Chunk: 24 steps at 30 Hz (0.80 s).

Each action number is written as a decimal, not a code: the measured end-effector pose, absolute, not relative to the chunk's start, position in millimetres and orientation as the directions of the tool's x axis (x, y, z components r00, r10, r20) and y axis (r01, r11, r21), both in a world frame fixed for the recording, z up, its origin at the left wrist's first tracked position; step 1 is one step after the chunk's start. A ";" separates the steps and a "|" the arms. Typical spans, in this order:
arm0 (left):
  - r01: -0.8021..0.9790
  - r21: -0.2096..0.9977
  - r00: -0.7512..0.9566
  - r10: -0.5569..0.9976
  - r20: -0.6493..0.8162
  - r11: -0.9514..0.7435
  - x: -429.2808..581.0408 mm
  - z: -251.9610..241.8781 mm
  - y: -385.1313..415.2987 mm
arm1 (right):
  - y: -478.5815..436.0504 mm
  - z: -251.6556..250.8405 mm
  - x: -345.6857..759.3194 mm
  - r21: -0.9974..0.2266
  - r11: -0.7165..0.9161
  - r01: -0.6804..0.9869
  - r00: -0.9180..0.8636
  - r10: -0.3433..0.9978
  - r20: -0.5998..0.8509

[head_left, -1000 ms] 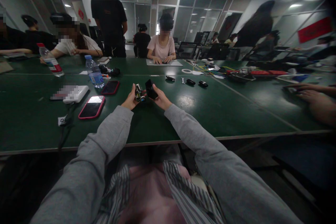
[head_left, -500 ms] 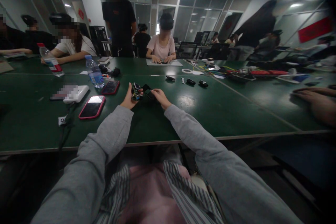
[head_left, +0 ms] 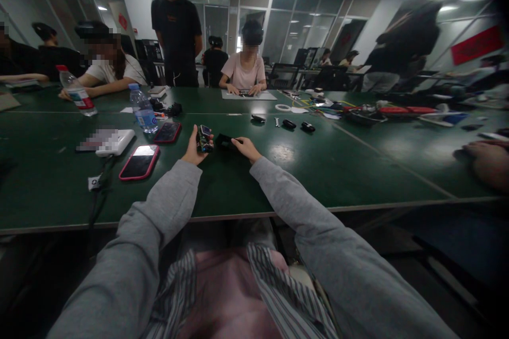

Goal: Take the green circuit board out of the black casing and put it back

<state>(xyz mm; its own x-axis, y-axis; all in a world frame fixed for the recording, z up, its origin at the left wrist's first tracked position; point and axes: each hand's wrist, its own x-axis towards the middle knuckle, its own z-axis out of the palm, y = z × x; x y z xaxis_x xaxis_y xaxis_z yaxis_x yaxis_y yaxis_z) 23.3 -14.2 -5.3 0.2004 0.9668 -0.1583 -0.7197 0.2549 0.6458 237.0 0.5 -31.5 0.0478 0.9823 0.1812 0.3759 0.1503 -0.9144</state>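
Holding board [head_left: 205,141] and case [head_left: 225,141] separated, right of the blue-capped bottle [head_left: 143,112]: left hand [head_left: 193,149] grips the board, right hand [head_left: 247,149] pinches the case.

Circuit board [head_left: 204,141] left of casing [head_left: 225,141]; phones [head_left: 139,163] farther left

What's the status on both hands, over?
Left hand holding circuit board. Right hand holding black casing, apart from board. Nearer pink-cased phone leftward, clear of both.

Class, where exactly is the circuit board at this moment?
In the head view, the circuit board is just left of centre, held in the left hand and to the left of the black case-like piece in the right hand.
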 end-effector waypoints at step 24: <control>-0.764 0.638 0.060 0.995 -0.074 0.094 28.0 17.0 -15.6 | -63.3 9.0 173.2 -0.289 0.699 0.654 -0.309 0.595 0.742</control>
